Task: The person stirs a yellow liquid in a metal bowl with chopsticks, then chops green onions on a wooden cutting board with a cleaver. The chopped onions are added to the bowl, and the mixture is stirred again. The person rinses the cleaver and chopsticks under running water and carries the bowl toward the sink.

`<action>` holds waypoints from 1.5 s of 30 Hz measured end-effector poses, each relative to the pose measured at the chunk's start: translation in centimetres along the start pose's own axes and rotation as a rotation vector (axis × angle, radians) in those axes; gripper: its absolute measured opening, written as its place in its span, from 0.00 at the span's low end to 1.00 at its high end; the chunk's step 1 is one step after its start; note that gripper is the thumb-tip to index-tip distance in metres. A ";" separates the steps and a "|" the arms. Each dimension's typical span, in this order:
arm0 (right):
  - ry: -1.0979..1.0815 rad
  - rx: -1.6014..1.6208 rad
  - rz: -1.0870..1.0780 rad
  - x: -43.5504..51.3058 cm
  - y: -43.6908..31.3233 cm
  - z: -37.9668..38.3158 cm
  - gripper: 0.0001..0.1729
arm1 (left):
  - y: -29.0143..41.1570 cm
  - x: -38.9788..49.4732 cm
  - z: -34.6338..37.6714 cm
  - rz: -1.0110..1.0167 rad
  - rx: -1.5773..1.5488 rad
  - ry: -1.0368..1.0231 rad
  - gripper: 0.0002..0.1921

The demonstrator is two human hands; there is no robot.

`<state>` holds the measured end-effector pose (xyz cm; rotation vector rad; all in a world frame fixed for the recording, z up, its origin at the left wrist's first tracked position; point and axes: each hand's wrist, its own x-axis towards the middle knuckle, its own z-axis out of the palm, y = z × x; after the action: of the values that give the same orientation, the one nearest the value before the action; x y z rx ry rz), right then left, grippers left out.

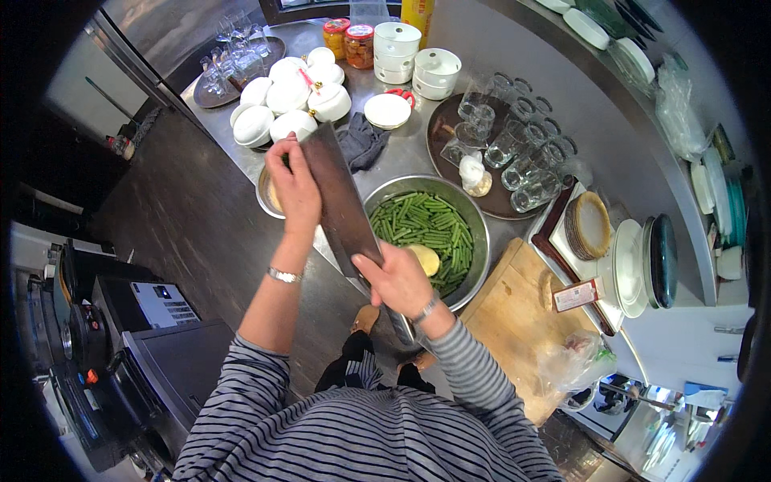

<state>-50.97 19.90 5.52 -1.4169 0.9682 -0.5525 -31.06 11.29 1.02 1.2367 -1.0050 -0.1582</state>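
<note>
My right hand [405, 278] grips the handle of a broad cleaver [337, 196], whose blade slants up and to the left. Curled beside the blade's far end, my left hand [295, 181] seems to touch it; a small dark green patch shows between its thumb and fingers, too hidden to name. Partly behind the right hand and blade, a steel basin [480, 265] holds cut green beans [421, 226]. A pale yellow peeled piece [425, 259], potato-like, lies on the beans. Beyond my left hand, a metal bowl [263, 191] is partly covered.
A wooden cutting board [506, 313] bears a plastic bag [575, 361] at right. Beyond the basin are a round tray [443, 135] of glasses, a dark cloth [363, 143], white lidded pots [289, 93] and jars [359, 47]. Stacked plates [629, 268] stand near the wall.
</note>
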 end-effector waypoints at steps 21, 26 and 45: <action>0.420 0.546 0.283 -11.1 5.0 -0.4 0.15 | -13.0 6.2 -8.6 -0.528 -0.073 -0.410 0.16; 0.405 0.511 0.346 -16.5 6.6 -1.8 0.15 | -17.1 6.4 -8.9 0.017 0.484 -0.767 0.14; 1.241 0.872 0.499 -47.9 22.4 2.0 0.12 | 3.6 -9.0 -1.9 -0.798 -0.552 -0.880 0.11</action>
<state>-79.68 62.99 -5.55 0.0983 1.6574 -1.3014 -36.41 19.43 -0.89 0.9719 -1.0186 -1.6005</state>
